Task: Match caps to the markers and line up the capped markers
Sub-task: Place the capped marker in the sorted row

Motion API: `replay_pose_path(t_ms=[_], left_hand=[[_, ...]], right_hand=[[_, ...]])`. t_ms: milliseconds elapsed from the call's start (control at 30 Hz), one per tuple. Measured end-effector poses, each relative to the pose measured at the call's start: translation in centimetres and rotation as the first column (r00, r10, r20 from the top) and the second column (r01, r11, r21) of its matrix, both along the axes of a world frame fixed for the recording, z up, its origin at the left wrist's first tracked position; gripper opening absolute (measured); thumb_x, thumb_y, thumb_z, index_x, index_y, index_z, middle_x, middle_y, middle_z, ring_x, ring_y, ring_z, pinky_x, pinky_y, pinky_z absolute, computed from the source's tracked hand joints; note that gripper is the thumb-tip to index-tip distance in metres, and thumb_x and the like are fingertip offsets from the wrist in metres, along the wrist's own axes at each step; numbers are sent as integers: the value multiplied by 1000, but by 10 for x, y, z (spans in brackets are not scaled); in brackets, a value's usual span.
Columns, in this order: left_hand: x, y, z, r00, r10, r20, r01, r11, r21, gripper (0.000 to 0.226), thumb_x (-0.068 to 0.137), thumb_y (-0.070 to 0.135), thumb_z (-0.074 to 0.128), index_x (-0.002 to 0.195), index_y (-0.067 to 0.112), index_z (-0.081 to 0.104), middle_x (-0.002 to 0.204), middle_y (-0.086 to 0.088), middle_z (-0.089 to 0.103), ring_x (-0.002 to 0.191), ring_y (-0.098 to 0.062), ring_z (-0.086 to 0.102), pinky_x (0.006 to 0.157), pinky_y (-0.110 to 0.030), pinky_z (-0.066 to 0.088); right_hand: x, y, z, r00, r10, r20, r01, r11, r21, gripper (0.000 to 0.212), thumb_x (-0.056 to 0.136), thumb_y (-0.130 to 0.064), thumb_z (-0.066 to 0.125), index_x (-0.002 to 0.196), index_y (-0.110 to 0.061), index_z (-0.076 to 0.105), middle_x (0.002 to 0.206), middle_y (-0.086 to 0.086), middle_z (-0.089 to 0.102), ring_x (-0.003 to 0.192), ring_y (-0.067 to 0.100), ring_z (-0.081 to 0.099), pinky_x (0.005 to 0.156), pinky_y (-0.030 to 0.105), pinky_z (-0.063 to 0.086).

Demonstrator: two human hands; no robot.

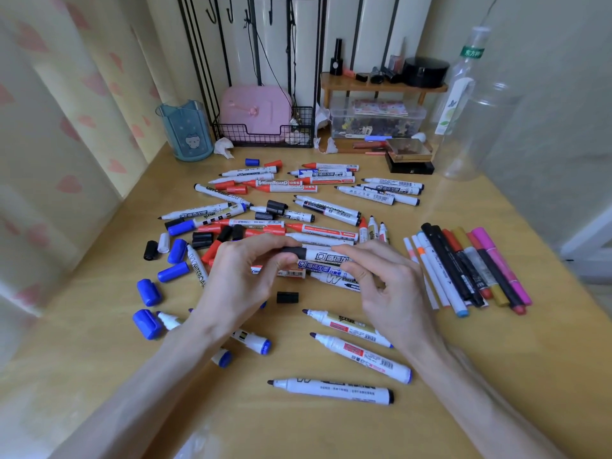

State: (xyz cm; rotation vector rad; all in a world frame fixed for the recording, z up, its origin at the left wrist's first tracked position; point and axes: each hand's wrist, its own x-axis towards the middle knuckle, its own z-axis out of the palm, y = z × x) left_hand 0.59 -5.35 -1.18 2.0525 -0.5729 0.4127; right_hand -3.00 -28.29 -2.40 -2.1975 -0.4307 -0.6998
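Roughly in the middle of the wooden table [314, 432], both hands hold one white whiteboard marker [326, 256] level, just above the heap. The left hand [245, 273] curls its fingers round the black cap [293, 252] seated on the marker's left end. The right hand [381, 279] pinches the barrel between thumb and fingertips, its other fingers loosely bent.

The pile of whiteboard markers [326, 210] behind and under the hands holds more than twenty, too overlapped to count exactly, in red, blue and black. Three uncapped markers [361, 357] lie apart on the near side, tips to the left, and at least two more show partly from under the left forearm.

Four loose blue caps [149, 292] sit in a scatter left of the left hand, and a fifth lies at the back of the pile. One loose black cap [287, 297] lies just near of the hands, between them. Another black cap stands beside a single white cap [164, 242] at the left.

About ten slim colour pens [463, 270] lie side by side right of the right hand, near it but not touching.

Bare tabletop shows along the near edge between the forearms and to the right of the pens. A curtain bounds the left side, a wall the right.
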Motion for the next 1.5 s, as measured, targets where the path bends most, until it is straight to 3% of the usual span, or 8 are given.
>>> replay_pose_path(t_ms=[167, 367, 733, 900, 1067, 1167, 1300, 1500], left_hand=[[-7, -6, 8, 998, -39, -47, 35, 996, -76, 19, 92, 29, 74, 106, 17, 78, 91, 13, 79, 78, 0, 76, 78, -21, 61], [4, 1, 11, 992, -114, -60, 115, 993, 14, 19, 93, 28, 75, 107, 16, 76, 92, 12, 78, 84, -4, 76, 77, -19, 59], [6, -2, 0, 985, -171, -15, 172, 979, 108, 21, 94, 25, 77, 114, 20, 72, 100, 13, 73, 94, -10, 73, 82, -31, 59], [8, -2, -2, 990, -140, 9, 138, 984, 110, 23, 95, 25, 75, 118, 21, 75, 103, 16, 74, 93, -9, 71, 82, -27, 57], [8, 0, -3, 997, -68, -35, 68, 997, 22, 29, 96, 24, 72, 126, 23, 72, 102, 15, 77, 96, -9, 75, 88, -31, 60], [9, 2, -2, 998, -48, -29, 49, 999, 9, 29, 98, 23, 69, 127, 27, 70, 106, 16, 77, 97, -9, 75, 89, -30, 59], [8, 1, -3, 998, -47, -30, 48, 998, 43, 25, 100, 19, 67, 124, 24, 72, 107, 15, 76, 97, -11, 74, 85, -29, 59], [7, -1, -4, 998, -68, -2, 68, 992, 102, 23, 101, 18, 65, 122, 20, 73, 107, 16, 75, 95, -10, 74, 83, -32, 59]], right_hand=[[-3, 4, -2, 997, 49, -56, -46, 997, 60, 37, 93, 15, 63, 121, -5, 75, 102, -1, 72, 98, -1, 69, 83, 18, 55], [3, 4, 0, 990, 27, -138, -18, 998, 66, 26, 100, -2, 64, 120, -13, 75, 105, -10, 70, 95, -2, 61, 78, 8, 39], [5, -3, 4, 999, -27, -39, 18, 977, -211, 21, 96, -39, 72, 113, -26, 76, 106, -17, 70, 96, 0, 61, 95, 33, 43], [3, -10, 7, 998, -21, -53, 11, 984, -177, 23, 96, -36, 71, 106, -17, 78, 100, -11, 67, 97, 10, 62, 89, 31, 49], [2, -14, 12, 985, -44, -170, 25, 993, -114, 23, 95, -37, 72, 107, -18, 79, 94, -12, 65, 90, 1, 58, 82, 17, 44], [6, -32, 19, 948, -222, -226, 194, 971, -139, 16, 93, -35, 75, 102, -23, 79, 86, -14, 65, 77, -2, 57, 70, 21, 48], [11, -68, 20, 735, -595, -327, 507, 801, -318, 15, 91, -41, 74, 94, -26, 74, 85, -5, 76, 81, 25, 70, 63, 33, 49], [11, -70, 19, 616, -745, -256, 570, 646, -507, 28, 91, -45, 70, 100, -20, 62, 88, 7, 73, 86, 36, 68, 60, 36, 42]])
